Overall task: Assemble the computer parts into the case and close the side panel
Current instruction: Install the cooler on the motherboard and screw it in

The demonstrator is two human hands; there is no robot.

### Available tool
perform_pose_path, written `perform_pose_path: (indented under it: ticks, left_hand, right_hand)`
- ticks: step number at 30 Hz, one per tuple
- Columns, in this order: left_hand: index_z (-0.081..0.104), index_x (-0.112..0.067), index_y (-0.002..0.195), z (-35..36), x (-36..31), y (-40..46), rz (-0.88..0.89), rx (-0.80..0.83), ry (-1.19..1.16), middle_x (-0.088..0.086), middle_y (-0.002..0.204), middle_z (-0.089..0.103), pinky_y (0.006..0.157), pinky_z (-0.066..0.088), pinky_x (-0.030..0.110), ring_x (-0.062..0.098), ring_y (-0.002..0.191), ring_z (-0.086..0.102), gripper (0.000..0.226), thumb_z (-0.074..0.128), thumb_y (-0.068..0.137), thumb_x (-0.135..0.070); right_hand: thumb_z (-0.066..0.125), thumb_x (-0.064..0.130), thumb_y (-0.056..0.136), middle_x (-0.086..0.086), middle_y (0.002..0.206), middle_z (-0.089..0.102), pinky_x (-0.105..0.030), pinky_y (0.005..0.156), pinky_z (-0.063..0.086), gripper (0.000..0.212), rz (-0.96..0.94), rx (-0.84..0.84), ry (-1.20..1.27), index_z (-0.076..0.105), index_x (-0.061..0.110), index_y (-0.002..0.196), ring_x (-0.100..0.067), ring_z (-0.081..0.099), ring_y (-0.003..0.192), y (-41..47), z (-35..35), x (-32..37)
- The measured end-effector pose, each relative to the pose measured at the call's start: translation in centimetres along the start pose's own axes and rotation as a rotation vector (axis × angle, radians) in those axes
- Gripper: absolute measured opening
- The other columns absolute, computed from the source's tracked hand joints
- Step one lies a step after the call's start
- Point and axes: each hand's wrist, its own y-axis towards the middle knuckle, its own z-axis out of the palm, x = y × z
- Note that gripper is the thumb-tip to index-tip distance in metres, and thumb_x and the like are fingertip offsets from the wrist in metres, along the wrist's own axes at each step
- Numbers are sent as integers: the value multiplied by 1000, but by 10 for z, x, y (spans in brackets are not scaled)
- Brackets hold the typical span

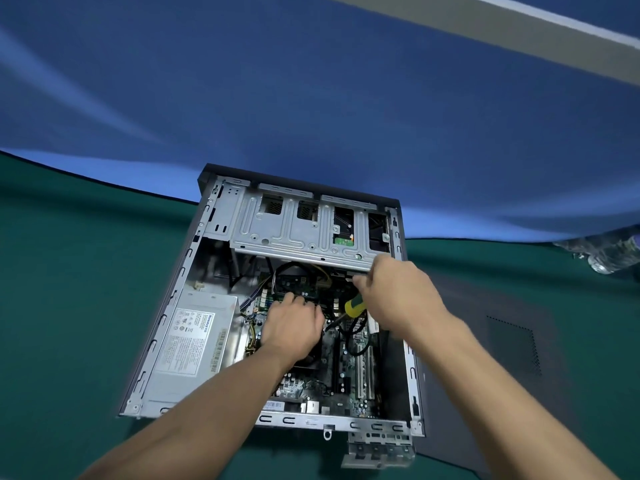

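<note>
An open grey computer case (162, 327) lies flat on the green table, its motherboard (349, 372) exposed. My left hand (291, 323) reaches into the middle of the case, fingers curled down among the parts over the board; what it holds is hidden. My right hand (394, 296) grips a screwdriver with a yellow and green handle (355, 304), its shaft angled down-left toward the board. The silver drive cage (294, 230) sits just beyond both hands. A grey power supply (197, 337) fills the case's left side. The dark side panel (502, 358) lies flat to the right of the case.
A blue backdrop hangs behind the green table (69, 289). A crumpled clear plastic item (602, 254) lies at the far right edge. Black and yellow cables (304, 271) loop under the drive cage.
</note>
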Motion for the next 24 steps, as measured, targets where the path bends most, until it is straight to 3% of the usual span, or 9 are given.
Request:
perform_pose_path:
  ticks: [2,6,10,13,15,17,21,24]
  left_hand:
    - [67,-17,95,0,0,1,-2,1,3,3,99,67,75,42,34,20,96,54,50,21,98,-36]
    - [67,-17,94,1,0,1,2,-1,4,3,98,67,75,41,35,20,96,53,49,22,98,-35]
    - [67,-16,95,1,0,1,-5,11,9,4,99,66,76,42,35,21,98,53,50,21,98,-35]
    - [66,-16,95,1,-1,1,-8,23,3,4,100,66,77,41,36,21,98,52,48,22,98,-35]
    - [67,-16,95,0,0,1,-7,12,5,4,100,66,76,42,36,21,98,53,49,22,98,-36]
    - [67,-16,95,1,0,0,-9,7,12,4,100,67,76,42,35,21,98,53,50,21,98,-36]
    - [67,-16,94,0,-1,0,-3,9,12,4,99,67,75,42,35,21,97,53,49,22,97,-36]
    - [67,-16,95,0,-1,0,-3,11,22,4,99,67,76,42,35,21,98,53,49,22,98,-36]
  right_hand:
    - [40,33,99,-11,102,63,-30,62,38,21,17,-70,-51,43,12,96,-28,48,75,0,1,-2]
    - [49,29,94,-8,102,60,-34,69,50,27,-28,109,90,38,16,115,-29,61,81,0,-2,2]
    - [43,30,98,-12,104,62,-30,64,37,24,11,-83,-62,49,8,108,-29,48,79,2,2,3]
    - [49,33,96,-7,103,58,-35,72,48,28,-14,78,46,41,14,114,-30,58,86,3,-2,4]
    - [46,31,97,-10,102,63,-34,71,49,20,-21,32,3,44,12,103,-32,58,82,2,0,2]
    - [41,30,99,-12,102,63,-30,64,39,21,10,-71,-74,44,12,92,-30,50,78,2,1,-2]
    - [51,32,94,-5,100,58,-32,66,48,25,-11,116,102,39,17,110,-27,60,76,2,-5,-6]
    - [42,32,98,-12,98,64,-33,64,43,22,-2,-22,-13,43,11,94,-31,52,74,-1,0,-6]
